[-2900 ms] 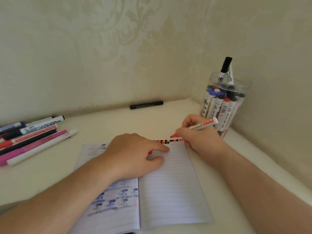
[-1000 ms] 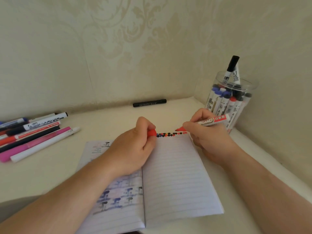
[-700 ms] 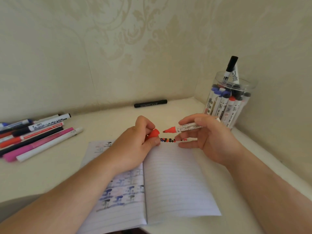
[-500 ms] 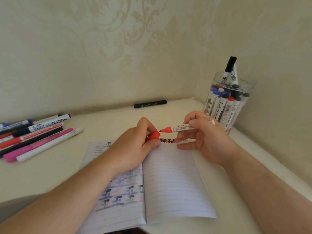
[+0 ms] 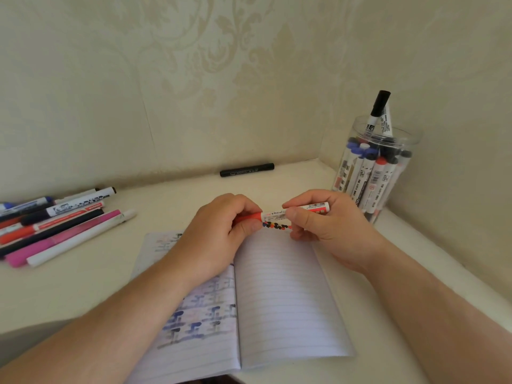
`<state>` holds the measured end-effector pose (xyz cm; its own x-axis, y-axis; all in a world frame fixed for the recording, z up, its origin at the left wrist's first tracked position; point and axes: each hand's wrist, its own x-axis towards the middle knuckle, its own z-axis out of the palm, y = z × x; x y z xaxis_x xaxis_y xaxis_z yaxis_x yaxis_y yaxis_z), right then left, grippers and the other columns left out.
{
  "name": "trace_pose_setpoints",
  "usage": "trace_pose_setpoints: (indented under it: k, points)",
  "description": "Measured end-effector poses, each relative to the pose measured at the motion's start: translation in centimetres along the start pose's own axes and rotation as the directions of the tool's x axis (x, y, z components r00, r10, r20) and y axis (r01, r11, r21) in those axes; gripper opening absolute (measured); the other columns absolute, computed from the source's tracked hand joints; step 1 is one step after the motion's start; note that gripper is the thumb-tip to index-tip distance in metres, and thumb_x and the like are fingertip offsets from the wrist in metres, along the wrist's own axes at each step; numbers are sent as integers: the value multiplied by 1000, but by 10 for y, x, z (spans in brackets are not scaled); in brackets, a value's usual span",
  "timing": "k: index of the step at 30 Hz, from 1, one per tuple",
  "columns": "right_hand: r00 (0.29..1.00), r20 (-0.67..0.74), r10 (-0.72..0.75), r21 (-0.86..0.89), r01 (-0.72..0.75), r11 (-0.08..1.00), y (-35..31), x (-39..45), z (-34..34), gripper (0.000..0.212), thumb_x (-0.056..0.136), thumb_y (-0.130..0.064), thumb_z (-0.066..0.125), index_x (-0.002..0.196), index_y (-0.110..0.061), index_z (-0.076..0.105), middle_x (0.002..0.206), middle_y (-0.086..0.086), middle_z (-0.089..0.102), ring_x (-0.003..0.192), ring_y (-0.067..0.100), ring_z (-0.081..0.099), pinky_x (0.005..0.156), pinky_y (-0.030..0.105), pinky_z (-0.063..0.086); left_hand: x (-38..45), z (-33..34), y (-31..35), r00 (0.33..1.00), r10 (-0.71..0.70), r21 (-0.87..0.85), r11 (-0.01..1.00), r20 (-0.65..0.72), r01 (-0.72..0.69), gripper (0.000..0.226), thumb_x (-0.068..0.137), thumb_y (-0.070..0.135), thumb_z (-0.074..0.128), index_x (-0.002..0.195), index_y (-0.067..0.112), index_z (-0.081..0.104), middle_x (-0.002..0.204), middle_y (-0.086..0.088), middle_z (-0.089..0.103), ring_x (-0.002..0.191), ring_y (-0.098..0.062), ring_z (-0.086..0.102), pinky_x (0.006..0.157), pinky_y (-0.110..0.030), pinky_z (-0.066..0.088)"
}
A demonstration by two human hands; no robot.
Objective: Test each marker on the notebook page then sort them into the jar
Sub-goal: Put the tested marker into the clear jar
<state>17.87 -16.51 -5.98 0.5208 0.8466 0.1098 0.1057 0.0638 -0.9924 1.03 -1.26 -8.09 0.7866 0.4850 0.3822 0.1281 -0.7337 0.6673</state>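
An open lined notebook point(image 5: 282, 295) lies on the table, with a row of coloured dots point(image 5: 277, 225) along the top of its right page. Just above that row, both hands hold a red marker point(image 5: 279, 216) level. My right hand point(image 5: 324, 225) grips the white barrel. My left hand point(image 5: 219, 231) pinches the red cap point(image 5: 249, 217), which sits on the marker's tip. A clear plastic jar point(image 5: 372, 173) at the back right holds several markers.
Several loose markers and pens point(image 5: 55, 217) lie in a pile at the left. One black marker point(image 5: 247, 170) rests against the back wall. Walls close the table at the back and on the right.
My right hand lifted the red marker off the page and turned it level. My left hand brought the red cap to the tip, and the cap now sits on the marker.
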Motion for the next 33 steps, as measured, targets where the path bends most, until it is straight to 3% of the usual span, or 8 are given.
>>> trace_pose_setpoints:
  k: [8, 14, 16, 19, 23, 27, 30, 33]
  points:
    - [998, -39, 40, 42, -38, 998, 0, 4, 7, 13, 95, -21, 73, 86, -12, 73, 66, 14, 68, 63, 25, 65, 73, 41, 52, -2, 5, 2, 971, 153, 117, 984, -184, -132, 17, 91, 17, 76, 107, 19, 72, 94, 15, 59, 92, -2, 59, 80, -7, 41]
    - [997, -38, 64, 94, -61, 994, -7, -3, 3, 15, 91, -19, 73, 99, -6, 73, 67, 10, 62, 62, 18, 57, 63, 33, 50, 2, 4, 8, 990, 3, -55, 998, -144, -11, 23, 82, 32, 85, 100, 39, 74, 91, 19, 68, 89, 0, 63, 75, -10, 45]
    - [997, -35, 76, 163, -69, 984, -15, -9, 1, 23, 84, -22, 73, 104, -10, 73, 70, 7, 62, 65, 17, 56, 65, 31, 51, 1, 4, 8, 995, -15, -61, 998, -100, 9, 35, 79, 38, 87, 110, 42, 70, 96, 21, 68, 86, 1, 64, 73, -10, 45]
    - [986, -161, -43, 172, 71, 982, -51, -14, -10, 21, 86, -28, 70, 100, -13, 73, 70, 3, 59, 64, 16, 53, 62, 28, 45, 2, 2, 4, 998, -42, -71, 997, -51, 39, 49, 79, 41, 86, 121, 44, 60, 99, 17, 66, 84, -4, 65, 70, -13, 47]
    - [842, -415, -344, -83, 341, 936, -138, -12, -60, 15, 101, -27, 67, 88, -21, 69, 83, 5, 68, 64, 16, 61, 56, 25, 47, 2, 3, 2, 998, -50, -41, 998, -29, 49, 26, 87, 39, 76, 110, 43, 63, 91, 17, 68, 86, -4, 64, 69, -14, 43]
    - [685, -509, -522, -529, 229, 817, -186, 15, -106, 17, 102, -32, 64, 87, -24, 65, 84, 4, 70, 58, 12, 65, 57, 27, 52, 2, 3, 4, 998, -56, -38, 998, 5, 56, 18, 91, 32, 72, 102, 43, 64, 88, 16, 67, 86, -3, 63, 70, -15, 43]
    - [742, -505, -440, -666, -10, 746, -175, 41, -120, 24, 101, -37, 66, 89, -16, 68, 79, 4, 65, 63, 16, 68, 59, 25, 58, 1, 4, 5, 997, -69, -56, 996, 30, 71, 16, 91, 32, 71, 101, 43, 64, 89, 17, 66, 86, -4, 63, 73, -19, 47]
    - [804, -482, -347, -755, -180, 631, -152, 56, -123, 33, 96, -45, 71, 113, -16, 69, 104, 6, 74, 95, 30, 74, 91, 45, 60, 0, 3, 5, 997, -75, -59, 995, 34, 76, 15, 91, 35, 69, 102, 44, 64, 90, 20, 65, 87, -2, 63, 75, -19, 48]
